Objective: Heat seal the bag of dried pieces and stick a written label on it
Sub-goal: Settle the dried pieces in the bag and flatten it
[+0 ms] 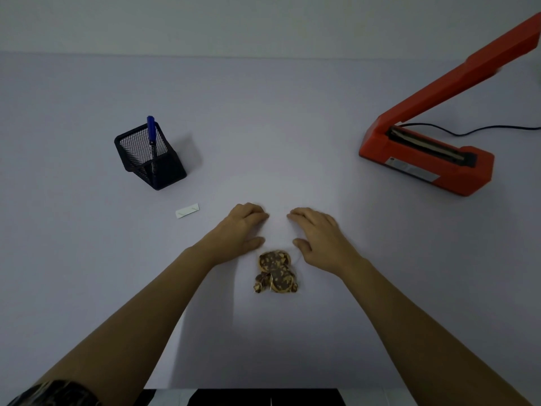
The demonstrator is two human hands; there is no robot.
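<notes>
A clear bag of brown dried pieces (pixel 275 272) lies flat on the pale table, near me at the centre. Its transparent upper part reaches up between my hands and is hard to make out. My left hand (pixel 244 228) and my right hand (pixel 316 231) rest palm down on either side of that upper part, fingers curled, pressing on the bag's top. A small white label (pixel 187 210) lies on the table to the left of my left hand. A blue pen (pixel 151 136) stands in a black mesh holder (pixel 149 156). The orange heat sealer (pixel 424 159) sits at the right with its arm raised.
The sealer's black cord (pixel 480 130) runs off to the right behind it. The table's near edge (pixel 263 389) is at the bottom, with a dark floor below. A wall rises behind the table's far edge.
</notes>
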